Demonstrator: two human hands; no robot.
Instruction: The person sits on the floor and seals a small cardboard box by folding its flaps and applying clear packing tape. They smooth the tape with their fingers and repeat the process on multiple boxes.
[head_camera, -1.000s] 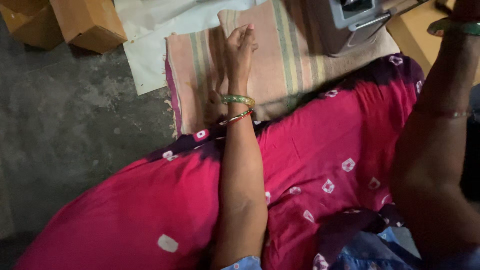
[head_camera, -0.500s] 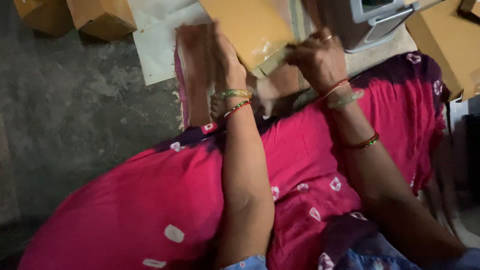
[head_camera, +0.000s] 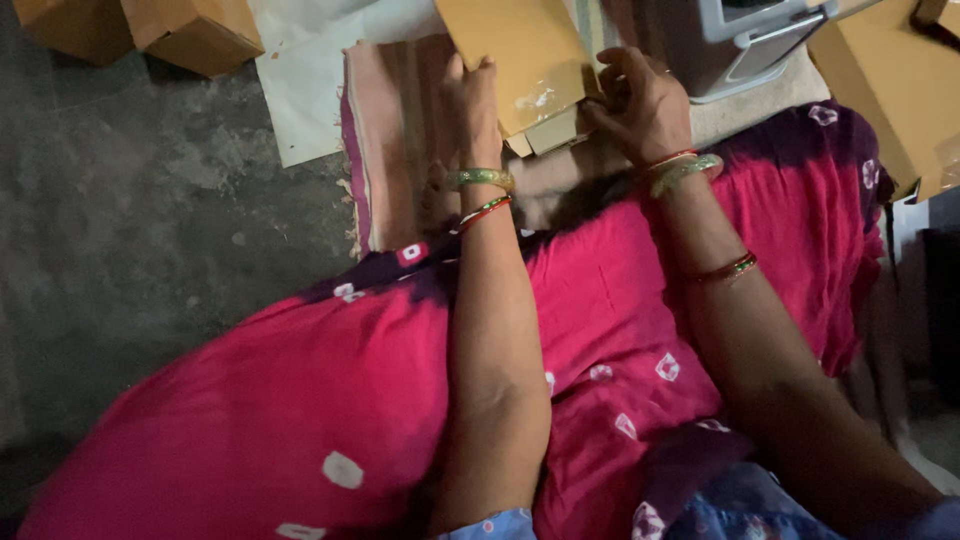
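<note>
both hands, left hand (head_camera: 472, 100) and right hand (head_camera: 640, 100), grip a flattened brown cardboard box (head_camera: 520, 55) over a striped cloth (head_camera: 395, 140).

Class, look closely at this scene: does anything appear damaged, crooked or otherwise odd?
The brown envelope held by the left hand and right hand has a whitish scuffed patch near its lower edge, as if torn or peeled. Nothing else stands out.

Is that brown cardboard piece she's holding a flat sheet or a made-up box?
Flat, it seems. The cardboard piece shows one broad plain face, gripped by the left hand and right hand; its underside is hidden.
</note>
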